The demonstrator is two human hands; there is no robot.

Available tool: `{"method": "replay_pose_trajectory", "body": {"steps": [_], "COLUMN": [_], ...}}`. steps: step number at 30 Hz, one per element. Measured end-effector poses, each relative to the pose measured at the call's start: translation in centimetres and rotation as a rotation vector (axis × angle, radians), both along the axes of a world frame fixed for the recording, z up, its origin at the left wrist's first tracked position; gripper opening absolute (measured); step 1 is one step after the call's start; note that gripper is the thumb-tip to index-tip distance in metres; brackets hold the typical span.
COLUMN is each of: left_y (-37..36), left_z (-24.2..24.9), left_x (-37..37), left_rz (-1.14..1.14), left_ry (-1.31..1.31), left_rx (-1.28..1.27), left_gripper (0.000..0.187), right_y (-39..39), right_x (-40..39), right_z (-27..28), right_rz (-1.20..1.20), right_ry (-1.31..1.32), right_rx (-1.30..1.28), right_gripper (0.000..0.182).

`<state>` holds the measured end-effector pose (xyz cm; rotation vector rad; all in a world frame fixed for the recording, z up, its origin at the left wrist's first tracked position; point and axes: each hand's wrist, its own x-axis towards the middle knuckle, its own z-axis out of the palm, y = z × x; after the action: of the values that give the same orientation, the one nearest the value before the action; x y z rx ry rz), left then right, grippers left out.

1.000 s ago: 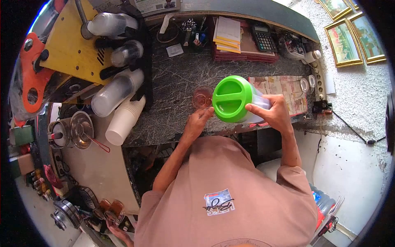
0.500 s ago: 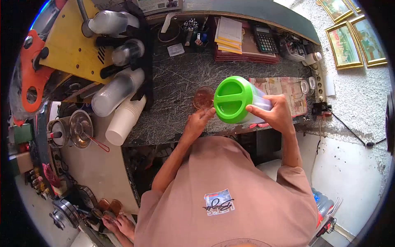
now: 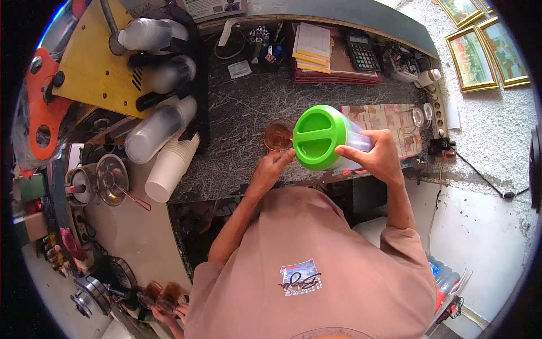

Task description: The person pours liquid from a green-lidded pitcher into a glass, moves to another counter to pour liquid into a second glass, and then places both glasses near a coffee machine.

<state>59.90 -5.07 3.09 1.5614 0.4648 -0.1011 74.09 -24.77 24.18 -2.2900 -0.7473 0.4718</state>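
Note:
My right hand grips a clear pitcher with a green lid, tilted to the left over the dark scratched counter. Just left of the lid stands a small glass cup with brown contents. The fingers of my left hand are pinched together at the near side of the cup, by its handle. The lid's edge comes close to the cup and hides part of its right side.
Cups and a yellow machine stand left, above strainers. Folders with papers and a calculator lie at the back. A patterned sheet lies right. Another person's hands show lower left.
The brown contents of the cup look darker and fuller. My hands and the pitcher have hardly moved. The other person's hands at lower left have shifted slightly.

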Motion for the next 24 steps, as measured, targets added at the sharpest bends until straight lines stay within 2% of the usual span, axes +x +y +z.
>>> {"method": "replay_pose_trajectory", "body": {"steps": [6, 11, 22, 24], "left_y": [0.4, 0.3, 0.4, 0.2], "left_z": [1.4, -0.1, 0.2, 0.3], "left_x": [0.0, -0.1, 0.1, 0.0], "left_rz": [-0.027, -0.046, -0.068, -0.034], "left_ry": [0.005, 0.028, 0.074, 0.014], "left_rx": [0.006, 0.003, 0.011, 0.007], "left_gripper": [0.076, 0.072, 0.073, 0.074], "right_y": [0.2, 0.2, 0.3, 0.3], "right_x": [-0.1, -0.1, -0.3, -0.4], "right_z": [-0.2, 0.1, 0.5, 0.6], "right_rz": [-0.023, -0.024, -0.014, -0.017], "right_ry": [-0.017, 0.032, 0.005, 0.018], "right_rx": [-0.029, -0.039, -0.039, -0.043], "right_gripper": [0.052, 0.050, 0.042, 0.042]}}
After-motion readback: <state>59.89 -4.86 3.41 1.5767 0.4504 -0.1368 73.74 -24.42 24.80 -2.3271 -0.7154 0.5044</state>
